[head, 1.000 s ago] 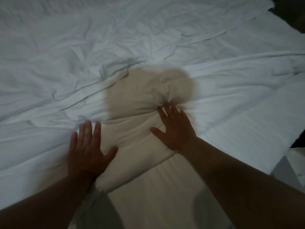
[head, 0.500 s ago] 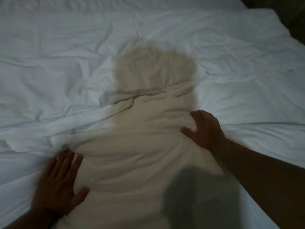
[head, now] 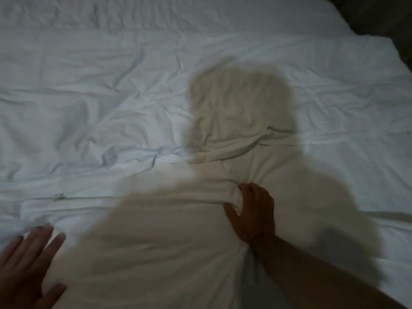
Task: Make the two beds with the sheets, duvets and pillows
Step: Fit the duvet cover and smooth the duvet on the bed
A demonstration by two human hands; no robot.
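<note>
White duvet fold clenched in right grip; left grip released, flat on it.

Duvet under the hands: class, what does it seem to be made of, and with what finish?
The duvet looks like soft woven cloth, probably cotton or a blend, white and matt: it creases finely, shows no shine, and bunches into a fold in the grip of the right hand.
</note>
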